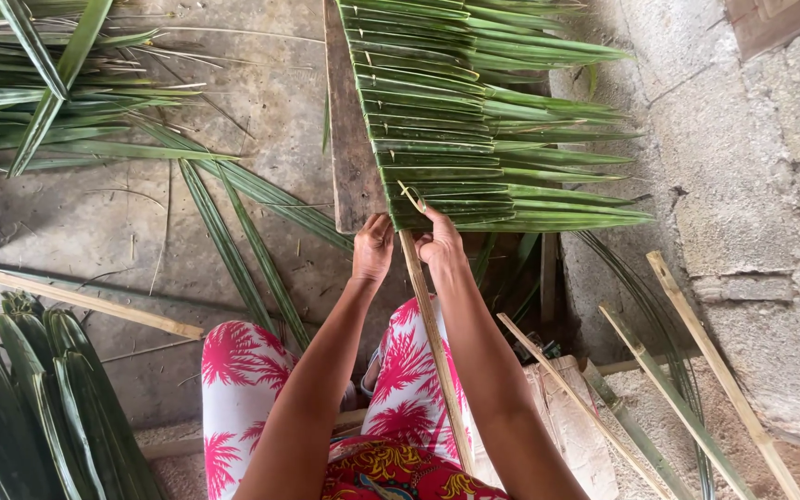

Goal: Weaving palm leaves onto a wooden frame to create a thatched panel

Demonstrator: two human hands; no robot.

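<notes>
1. The fingers of the right hand (439, 243) are pinching closed on the nearest folded leaf of the palm-leaf panel (474, 120), right where a thin tie strip (410, 197) is looping through. The pinch looks best kept snug against the fold so the leaf cannot spring open.
2. The left hand (372, 248) is resting at the end of the wooden plank (349, 130), its fingers curled under and hidden, so I cannot tell whether they are gripping anything. It seems to be steadying the work, and pressing there should keep the row from shifting.
3. The bamboo rod (432, 343) is running between the two hands, from the lap up under the stitched leaves. Holding it straight should keep the new fold in line with the row.
4. The panel is lying on the concrete floor (94, 222) beside the stone wall (752, 185).
5. Loose leaves (233, 231) are lying to the left, a leaf bundle (39, 407) further out, and spare bamboo sticks (687, 370) to the right, all within easy reach.
</notes>
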